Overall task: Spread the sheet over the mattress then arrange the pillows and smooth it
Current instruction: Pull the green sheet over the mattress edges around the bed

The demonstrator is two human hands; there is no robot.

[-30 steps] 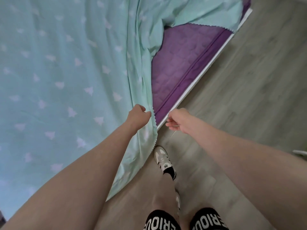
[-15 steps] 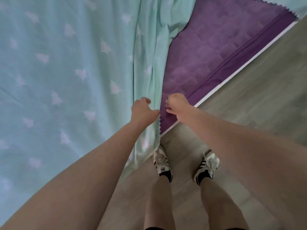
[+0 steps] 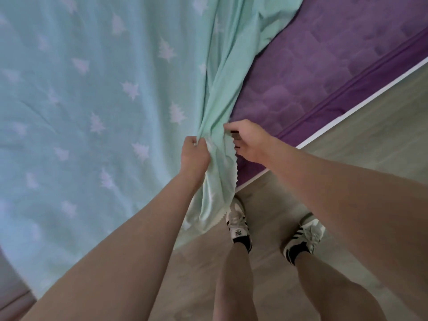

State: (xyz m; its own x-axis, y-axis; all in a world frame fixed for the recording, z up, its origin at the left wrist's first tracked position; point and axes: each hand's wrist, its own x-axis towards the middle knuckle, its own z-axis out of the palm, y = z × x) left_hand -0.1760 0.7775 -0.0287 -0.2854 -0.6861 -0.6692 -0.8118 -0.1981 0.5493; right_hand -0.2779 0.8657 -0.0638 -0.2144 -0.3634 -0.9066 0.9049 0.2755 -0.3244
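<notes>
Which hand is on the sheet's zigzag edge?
The right hand pinches the sheet at its zigzag edge; the left hand grips bunched fabric further in.

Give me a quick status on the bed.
Left hand and right hand grip bunched sheet edge. Purple mattress corner uncovered. Nothing blocking.

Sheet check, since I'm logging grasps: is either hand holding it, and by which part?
Both. The left hand grips a bunched fold of the sheet just inside its zigzag edge; the right hand pinches that edge itself, over the bare purple mattress.
</notes>
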